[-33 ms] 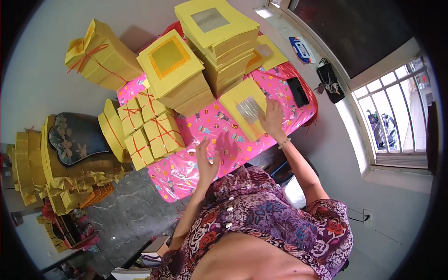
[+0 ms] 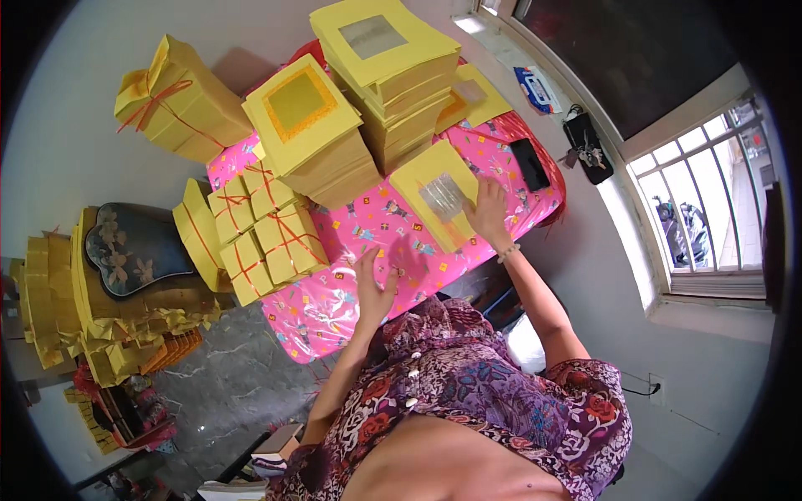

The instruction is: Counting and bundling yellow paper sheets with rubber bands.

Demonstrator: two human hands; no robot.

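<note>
On the pink patterned table cover (image 2: 334,313) lies a yellow paper sheet or thin stack (image 2: 413,179) with a silver foil patch. My right hand (image 2: 487,209) rests at its right edge, fingers stretched out, their tips on or beside the paper. Left of it, my left hand (image 2: 376,288) hovers near the front of the table with its fingers apart and nothing in them. Behind the paper rise a tall pile of yellow sheets with a silver square (image 2: 374,37) and a second pile with an orange-bordered gold square (image 2: 299,104).
Yellow bundles tied with red string (image 2: 271,230) sit at the table's left, with a larger tied bundle (image 2: 188,104) behind. A black phone (image 2: 530,164) lies by the right edge. Keys on a black pouch (image 2: 591,150) and a wipes pack (image 2: 537,90) rest on the windowsill. A cushioned chair back (image 2: 138,250) stands left.
My left hand has shifted slightly to the right. The right hand stays at the yellow paper's edge, and the whole view has moved a little.
</note>
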